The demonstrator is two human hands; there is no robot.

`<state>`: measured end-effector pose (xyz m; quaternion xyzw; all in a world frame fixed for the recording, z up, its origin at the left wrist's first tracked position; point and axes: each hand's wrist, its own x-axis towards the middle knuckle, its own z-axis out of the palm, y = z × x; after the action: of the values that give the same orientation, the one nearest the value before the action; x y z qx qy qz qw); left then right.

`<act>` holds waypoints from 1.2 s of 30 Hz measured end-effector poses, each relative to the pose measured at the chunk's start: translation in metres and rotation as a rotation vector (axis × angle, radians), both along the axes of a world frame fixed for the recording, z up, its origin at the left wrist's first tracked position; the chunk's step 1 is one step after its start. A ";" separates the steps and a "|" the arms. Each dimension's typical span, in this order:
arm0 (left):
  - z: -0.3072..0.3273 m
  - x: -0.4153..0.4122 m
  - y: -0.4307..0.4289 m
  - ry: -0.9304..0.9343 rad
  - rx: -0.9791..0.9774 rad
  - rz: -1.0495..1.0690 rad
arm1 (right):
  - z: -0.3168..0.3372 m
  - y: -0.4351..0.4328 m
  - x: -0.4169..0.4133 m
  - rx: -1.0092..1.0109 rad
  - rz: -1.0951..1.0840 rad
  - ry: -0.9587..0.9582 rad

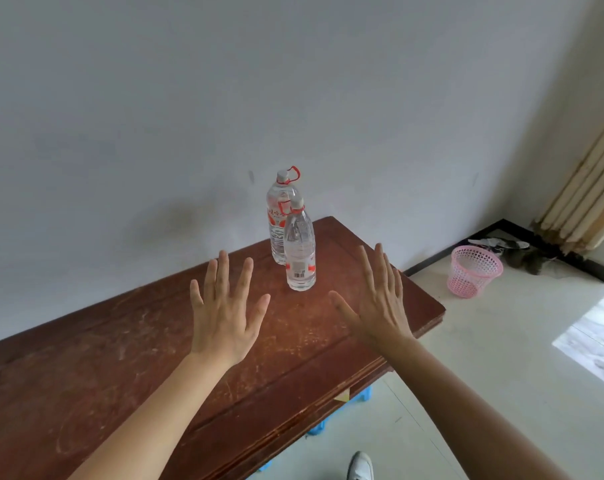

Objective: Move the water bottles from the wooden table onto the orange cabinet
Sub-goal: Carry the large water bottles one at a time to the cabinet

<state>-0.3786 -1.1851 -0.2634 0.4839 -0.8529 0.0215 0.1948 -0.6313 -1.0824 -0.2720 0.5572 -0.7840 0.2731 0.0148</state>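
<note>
Head view looks down on a worn, reddish-brown wooden tabletop [127, 368] set against a pale grey wall [155, 98]. Two clear water bottles stand upright near the far right corner of the tabletop, close to the wall edge. The rear bottle [279, 216] is taller in the picture, with a white cap, a red carry loop at its neck and a red-and-white label. The front bottle [300, 251] stands just beside it toward the near side, overlapping it from this angle; whether they touch cannot be told. It carries a label with a barcode low on its body.

Both hands are raised above the tabletop, backs toward the camera, fingers spread wide and holding nothing. The left hand [222, 313] hovers left of the front bottle, and the right hand [376, 303] hovers to its right, near the right edge of the tabletop. Neither hand touches a bottle.

Beyond the right edge, on the light floor [484, 358], stands a pink mesh basket [473, 271]. Pale wooden slats [584, 199] lean in the room corner behind it. Something blue [356, 400] shows under the near right corner of the tabletop, and a white shoe [361, 467] sits at the bottom of the picture.
</note>
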 end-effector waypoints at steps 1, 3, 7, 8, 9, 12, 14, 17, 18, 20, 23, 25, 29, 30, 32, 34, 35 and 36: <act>-0.008 -0.012 -0.017 -0.010 0.003 0.006 | -0.009 -0.016 -0.010 0.013 0.009 -0.005; -0.015 -0.036 -0.046 -0.009 0.031 0.012 | -0.025 -0.047 -0.028 0.054 0.036 -0.027; -0.009 -0.100 -0.113 0.034 0.017 -0.011 | -0.053 -0.119 -0.075 0.125 0.095 -0.101; -0.003 -0.116 -0.129 0.061 0.009 -0.031 | -0.058 -0.137 -0.086 0.143 0.113 -0.118; 0.001 -0.132 -0.145 0.089 -0.011 -0.053 | -0.063 -0.153 -0.096 0.161 0.132 -0.138; 0.007 -0.176 -0.190 0.167 -0.066 -0.120 | -0.080 -0.200 -0.118 0.209 0.215 -0.227; -0.001 -0.200 -0.213 0.160 -0.110 -0.145 | -0.095 -0.228 -0.127 0.238 0.274 -0.309; -0.023 -0.221 -0.230 0.216 -0.109 -0.131 | -0.125 -0.258 -0.129 0.250 0.320 -0.427; -0.030 -0.223 -0.231 0.270 -0.145 -0.122 | -0.134 -0.264 -0.126 0.252 0.340 -0.464; -0.043 -0.222 -0.231 0.363 -0.220 -0.099 | -0.154 -0.276 -0.115 0.276 0.395 -0.563; -0.051 -0.218 -0.225 0.433 -0.238 -0.073 | -0.167 -0.282 -0.095 0.282 0.367 -0.750; -0.050 -0.214 -0.223 0.444 -0.229 -0.049 | -0.170 -0.285 -0.088 0.253 0.312 -0.769; -0.046 -0.196 -0.223 0.462 -0.218 -0.031 | -0.166 -0.288 -0.080 0.225 0.279 -0.754; -0.044 -0.191 -0.225 0.449 -0.210 -0.017 | -0.165 -0.289 -0.076 0.223 0.263 -0.752; -0.036 -0.174 -0.224 0.410 -0.174 0.044 | -0.158 -0.285 -0.065 0.208 0.213 -0.723; -0.033 -0.158 -0.221 0.366 -0.125 0.132 | -0.155 -0.281 -0.055 0.194 0.189 -0.663; -0.032 -0.146 -0.216 0.376 -0.106 0.172 | -0.153 -0.278 -0.048 0.191 0.189 -0.601; -0.034 -0.132 -0.212 0.399 -0.089 0.211 | -0.151 -0.277 -0.042 0.190 0.197 -0.537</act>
<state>-0.5106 -1.3970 -0.2975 0.5559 -0.7404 -0.0168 0.3776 -0.6731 -1.3591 -0.4228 0.5371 -0.7243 0.3361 -0.2720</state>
